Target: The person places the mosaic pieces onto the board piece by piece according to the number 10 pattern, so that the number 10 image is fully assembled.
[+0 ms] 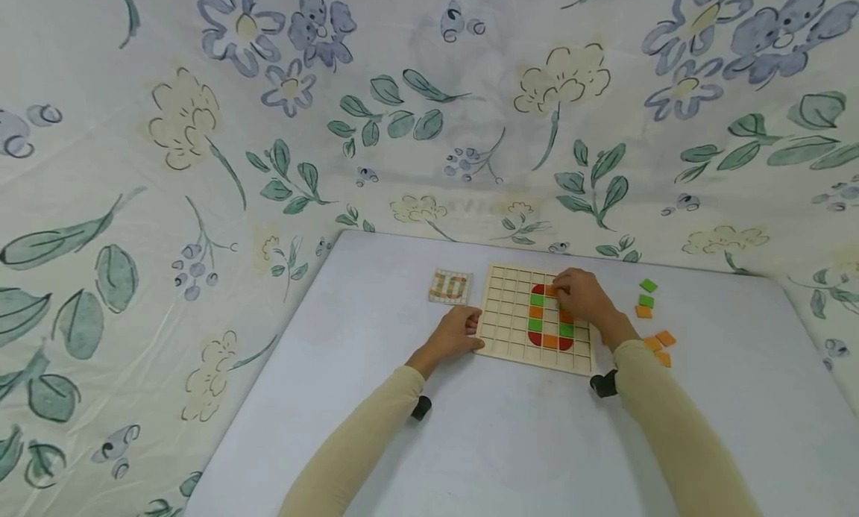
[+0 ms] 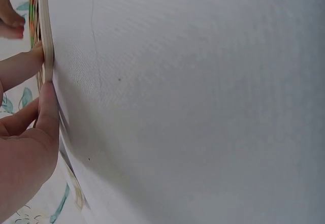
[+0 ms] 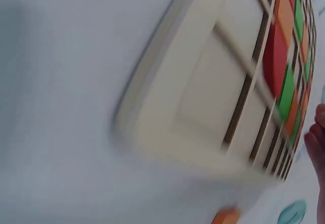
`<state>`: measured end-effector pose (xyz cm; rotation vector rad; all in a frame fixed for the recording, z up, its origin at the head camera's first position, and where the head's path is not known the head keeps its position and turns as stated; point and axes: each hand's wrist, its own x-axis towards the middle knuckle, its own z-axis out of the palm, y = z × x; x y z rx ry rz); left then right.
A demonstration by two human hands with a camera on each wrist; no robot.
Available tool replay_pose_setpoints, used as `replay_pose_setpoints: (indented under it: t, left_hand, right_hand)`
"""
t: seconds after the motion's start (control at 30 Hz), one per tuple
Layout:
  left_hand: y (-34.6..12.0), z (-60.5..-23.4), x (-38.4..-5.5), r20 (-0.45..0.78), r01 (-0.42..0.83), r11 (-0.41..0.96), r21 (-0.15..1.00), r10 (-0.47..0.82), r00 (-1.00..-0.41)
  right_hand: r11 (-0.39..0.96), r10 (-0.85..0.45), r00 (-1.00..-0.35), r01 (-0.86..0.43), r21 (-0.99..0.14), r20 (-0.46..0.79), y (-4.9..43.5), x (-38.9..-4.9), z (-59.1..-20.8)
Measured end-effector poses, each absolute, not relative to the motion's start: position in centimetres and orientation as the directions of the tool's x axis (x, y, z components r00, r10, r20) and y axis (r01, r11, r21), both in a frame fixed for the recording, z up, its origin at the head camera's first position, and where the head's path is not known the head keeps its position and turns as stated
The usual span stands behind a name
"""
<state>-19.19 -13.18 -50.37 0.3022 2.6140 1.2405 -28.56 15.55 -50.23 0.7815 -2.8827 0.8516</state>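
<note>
A pale wooden grid board point(image 1: 503, 308) lies on the white table, with red, green and orange tiles set in a rounded ring. My left hand point(image 1: 455, 333) grips its left edge near the front corner; the left wrist view shows thumb and fingers around the rim. My right hand point(image 1: 582, 296) is over the ring's far right corner, fingertips pinched beside an orange tile point(image 1: 552, 290). A bit of red tile point(image 2: 20, 32) shows at those fingertips in the left wrist view, mostly covered. Behind the left hand lies a small pattern card point(image 1: 450, 286).
To the right of the board lie loose green tiles point(image 1: 647, 286) and several loose orange tiles point(image 1: 665, 338), partly behind the right forearm. Flowered cloth point(image 1: 416, 166) borders the table point(image 1: 510, 442) at the back and left.
</note>
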Motion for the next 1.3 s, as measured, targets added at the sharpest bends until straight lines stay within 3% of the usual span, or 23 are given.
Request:
replay_pose_setpoints:
  t: [0.13, 0.43, 0.77, 1.3]
  left_hand:
    - [-13.1, -50.4, -19.2, -0.133, 0.069, 0.635, 0.769, 0.266, -0.955]
    - [-13.2, -50.8, -19.5, -0.128, 0.072, 0.628, 0.775, 0.267, -0.955]
    - [-13.2, -50.7, -19.9, -0.14, 0.057, 0.635, 0.771, 0.257, -0.956]
    - [-13.0, -50.9, -19.8, -0.142, 0.061, 0.624, 0.779, 0.27, -0.952]
  right_hand:
    - [0.752, -0.344, -0.918, -0.395, -0.528, 0.197, 18.9, -27.8, -50.1]
    - [0.791, -0.148, -0.981, -0.192, -0.581, 0.123, 25.9, -25.3, -49.2]
    - [0.831, -0.09, -0.996, -0.079, -0.551, 0.006, 28.1, -25.0, -50.0]
    - [0.897, -0.154, -0.982, -0.092, -0.432, -0.111, 28.4, -26.5, -50.2]
